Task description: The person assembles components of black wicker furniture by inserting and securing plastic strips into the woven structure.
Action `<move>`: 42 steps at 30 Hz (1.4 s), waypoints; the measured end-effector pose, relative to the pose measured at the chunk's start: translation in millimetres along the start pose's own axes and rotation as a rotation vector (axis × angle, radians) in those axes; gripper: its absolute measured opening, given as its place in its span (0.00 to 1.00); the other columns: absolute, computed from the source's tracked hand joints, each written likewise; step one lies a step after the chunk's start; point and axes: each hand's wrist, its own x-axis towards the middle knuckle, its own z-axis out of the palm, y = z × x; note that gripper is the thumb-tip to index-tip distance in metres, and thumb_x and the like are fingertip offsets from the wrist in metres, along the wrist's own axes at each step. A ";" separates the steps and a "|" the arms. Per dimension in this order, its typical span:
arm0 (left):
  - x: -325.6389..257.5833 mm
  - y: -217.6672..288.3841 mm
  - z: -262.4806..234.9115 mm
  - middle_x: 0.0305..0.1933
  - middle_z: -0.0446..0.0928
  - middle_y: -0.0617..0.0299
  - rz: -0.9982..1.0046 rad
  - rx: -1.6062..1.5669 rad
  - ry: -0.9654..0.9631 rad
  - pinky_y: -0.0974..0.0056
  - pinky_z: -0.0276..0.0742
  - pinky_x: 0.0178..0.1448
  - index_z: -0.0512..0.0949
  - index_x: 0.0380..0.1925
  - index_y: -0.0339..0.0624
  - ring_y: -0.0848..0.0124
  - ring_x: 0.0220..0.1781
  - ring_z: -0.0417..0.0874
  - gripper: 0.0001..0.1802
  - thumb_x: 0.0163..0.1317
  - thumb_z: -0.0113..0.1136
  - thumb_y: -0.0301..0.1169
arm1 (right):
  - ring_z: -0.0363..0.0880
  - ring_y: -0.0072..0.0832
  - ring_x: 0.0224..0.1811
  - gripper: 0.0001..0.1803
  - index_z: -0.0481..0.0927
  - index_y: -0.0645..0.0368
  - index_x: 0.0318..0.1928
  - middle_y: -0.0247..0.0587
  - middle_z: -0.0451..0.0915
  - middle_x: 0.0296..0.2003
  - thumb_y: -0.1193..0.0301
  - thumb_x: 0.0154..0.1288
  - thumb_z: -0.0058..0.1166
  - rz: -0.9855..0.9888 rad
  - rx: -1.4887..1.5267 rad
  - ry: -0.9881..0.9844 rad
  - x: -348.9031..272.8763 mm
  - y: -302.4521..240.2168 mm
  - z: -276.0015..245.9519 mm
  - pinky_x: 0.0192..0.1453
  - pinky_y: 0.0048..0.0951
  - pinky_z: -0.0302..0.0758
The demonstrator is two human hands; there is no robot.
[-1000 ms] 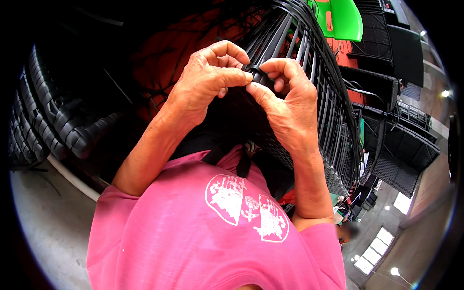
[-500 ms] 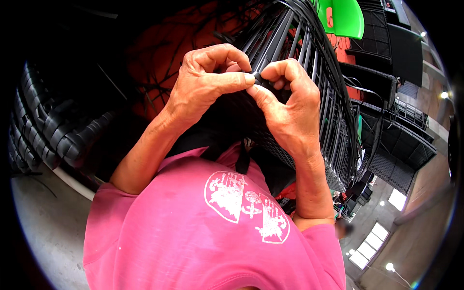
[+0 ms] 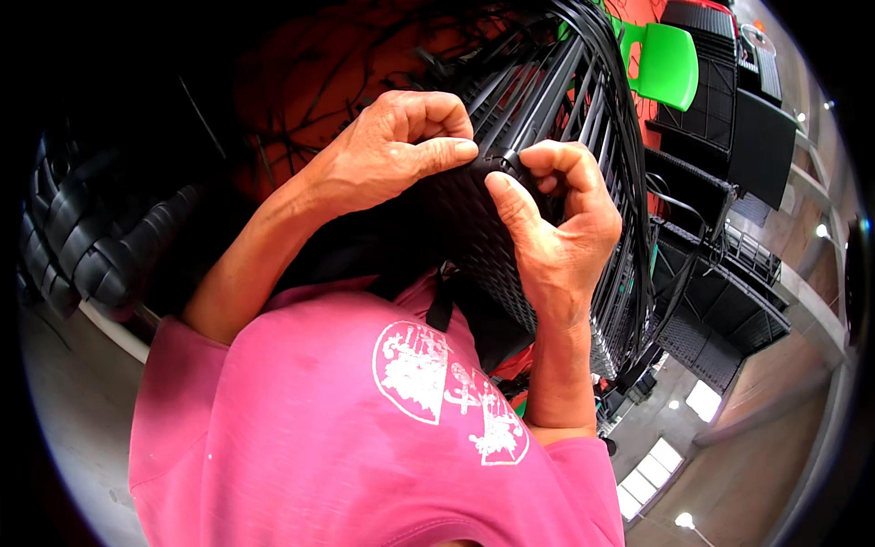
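Note:
A black woven plastic-strip furniture piece (image 3: pixel 478 219) stands before me, its corner between my hands. At that corner a short black strip (image 3: pixel 503 161) bends over the frame edge. My left hand (image 3: pixel 392 141) comes in from the left, thumb and forefinger pinched at the strip's left side; what lies between the tips is mostly hidden. To the right, my right hand (image 3: pixel 565 214) has its thumb and forefinger apart, the forefinger tip close beside the strip. Its other fingers are curled.
Long loose black strips (image 3: pixel 629 118) hang in a bundle over the frame's right side. A green chair (image 3: pixel 668 68) stands beyond. Black woven furniture pieces (image 3: pixel 725 310) are stacked at right. Rolls of black strip (image 3: pixel 82 223) lie at left. Strip scraps litter the red floor covering (image 3: pixel 301 68).
The fingertips of my two hands have moved apart. My right thumb and forefinger have opened, and that hand has shifted down and right, baring the corner. The view has turned slightly.

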 end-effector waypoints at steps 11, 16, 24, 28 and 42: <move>-0.9 -21.9 -0.6 0.23 0.65 0.77 0.037 -0.284 -0.031 0.75 0.56 0.30 0.73 0.24 0.44 0.86 0.26 0.61 0.14 0.63 0.66 0.35 | 0.68 0.26 0.28 0.17 0.73 0.60 0.32 0.36 0.71 0.28 0.78 0.45 0.69 -0.014 -0.117 -0.061 -2.7 -9.7 -0.3 0.35 0.26 0.68; -1.7 -30.5 3.2 0.21 0.63 0.77 0.093 -0.324 -0.019 0.75 0.55 0.29 0.72 0.23 0.44 0.86 0.24 0.59 0.14 0.62 0.66 0.35 | 0.68 0.25 0.28 0.17 0.72 0.59 0.31 0.35 0.70 0.27 0.78 0.44 0.69 -0.026 -0.137 -0.054 -7.2 -10.3 2.4 0.34 0.25 0.68; -6.4 -22.0 4.8 0.23 0.68 0.76 0.053 -0.313 -0.033 0.77 0.58 0.31 0.76 0.27 0.41 0.87 0.27 0.64 0.10 0.63 0.65 0.33 | 0.68 0.24 0.29 0.22 0.72 0.59 0.36 0.35 0.69 0.32 0.79 0.41 0.71 -0.111 -0.164 0.000 -14.1 -8.7 4.9 0.35 0.25 0.68; -3.8 -20.3 1.0 0.23 0.71 0.75 0.053 -0.196 -0.059 0.79 0.60 0.31 0.79 0.32 0.39 0.87 0.28 0.68 0.08 0.62 0.64 0.32 | 0.66 0.25 0.29 0.23 0.75 0.60 0.39 0.34 0.68 0.31 0.78 0.40 0.72 -0.098 -0.166 -0.009 -13.8 -8.5 4.9 0.35 0.24 0.68; 13.6 -1.7 -18.1 0.15 0.60 0.77 -0.405 -0.822 -0.307 0.76 0.47 0.18 0.78 0.29 0.38 0.86 0.14 0.54 0.05 0.62 0.60 0.28 | 0.65 0.27 0.29 0.22 0.78 0.58 0.40 0.34 0.63 0.28 0.80 0.41 0.71 -0.072 -0.138 -0.020 -14.1 -8.5 6.0 0.35 0.26 0.67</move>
